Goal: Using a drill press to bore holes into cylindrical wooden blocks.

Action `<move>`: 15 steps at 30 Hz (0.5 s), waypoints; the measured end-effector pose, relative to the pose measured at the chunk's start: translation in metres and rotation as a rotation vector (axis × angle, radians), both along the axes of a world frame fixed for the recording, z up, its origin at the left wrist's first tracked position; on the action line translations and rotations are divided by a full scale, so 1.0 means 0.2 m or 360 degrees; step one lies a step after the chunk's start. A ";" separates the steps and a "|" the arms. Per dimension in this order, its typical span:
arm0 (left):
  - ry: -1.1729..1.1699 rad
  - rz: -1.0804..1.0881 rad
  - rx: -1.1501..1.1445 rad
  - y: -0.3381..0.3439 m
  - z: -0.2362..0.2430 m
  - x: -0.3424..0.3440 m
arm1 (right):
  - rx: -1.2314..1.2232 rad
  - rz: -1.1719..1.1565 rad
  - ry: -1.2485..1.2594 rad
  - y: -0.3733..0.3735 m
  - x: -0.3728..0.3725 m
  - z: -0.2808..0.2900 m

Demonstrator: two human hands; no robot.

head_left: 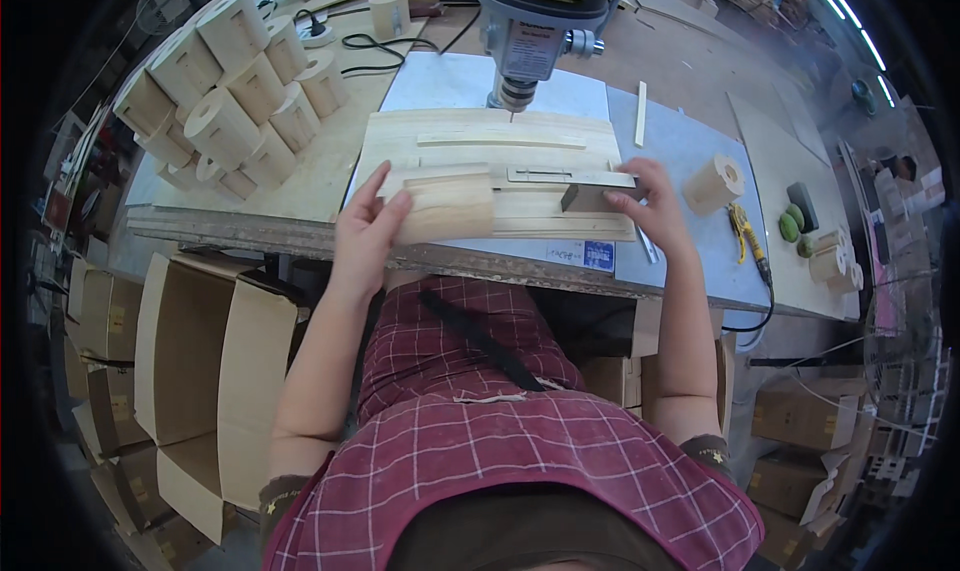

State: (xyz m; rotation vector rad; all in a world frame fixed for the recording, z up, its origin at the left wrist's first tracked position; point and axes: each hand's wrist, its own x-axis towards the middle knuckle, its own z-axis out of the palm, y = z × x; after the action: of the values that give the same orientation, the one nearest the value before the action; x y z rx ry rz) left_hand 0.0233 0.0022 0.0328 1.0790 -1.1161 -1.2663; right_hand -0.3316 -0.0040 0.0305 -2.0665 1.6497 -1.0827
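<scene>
My left hand (pixel 368 226) is closed around the left end of a pale wooden cylinder (pixel 446 207), which lies on its side with a shallow groove along its upper face. My right hand (pixel 652 206) pinches a grey metal angle piece (pixel 592 195) between thumb and fingers, just right of the cylinder. A slotted metal strip (pixel 540 175) lies behind that piece. Both sit over a pale wooden board (pixel 390 133) fitted with wooden rails. Above the board hangs a drill press (pixel 530 46), its thin bit pointing down beyond the cylinder.
Similar wooden cylinders (pixel 222 126) are stacked at the left, and another cylinder (pixel 714 185) stands at the right. A yellow-handled tool (pixel 740 233) with a cord lies near the right edge. A thin wooden strip (pixel 640 114) rests behind it. Open cardboard boxes (pixel 190 361) stand below the bench.
</scene>
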 end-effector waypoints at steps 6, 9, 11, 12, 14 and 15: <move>-0.0137 -0.0007 0.0064 -0.09 -0.05 -0.08 | 0.0374 -0.0105 -0.0414 -0.03 0.03 -0.06; -0.0213 -0.0087 0.0099 -0.12 -0.05 -0.07 | 0.0305 -0.0118 -0.0396 -0.02 0.05 -0.05; -0.0239 -0.0196 0.0093 -0.14 -0.05 -0.05 | 0.0316 -0.0117 -0.0413 -0.02 0.04 -0.05; -0.0241 -0.0199 0.0099 -0.14 -0.06 -0.04 | 0.0320 -0.0113 -0.0428 -0.02 0.04 -0.05; -0.0172 -0.0374 0.0017 -0.16 -0.07 -0.02 | 0.0348 -0.0120 -0.0435 -0.02 0.04 -0.04; -0.0173 -0.0378 0.0021 -0.16 -0.07 -0.02 | 0.0372 -0.0124 -0.0440 -0.01 0.05 -0.04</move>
State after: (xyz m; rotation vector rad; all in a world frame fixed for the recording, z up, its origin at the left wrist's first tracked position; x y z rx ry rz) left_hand 0.0185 -0.0289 0.0188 1.0582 -1.3511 -1.4144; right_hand -0.3223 -0.0068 0.0229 -1.6399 1.6402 -1.0856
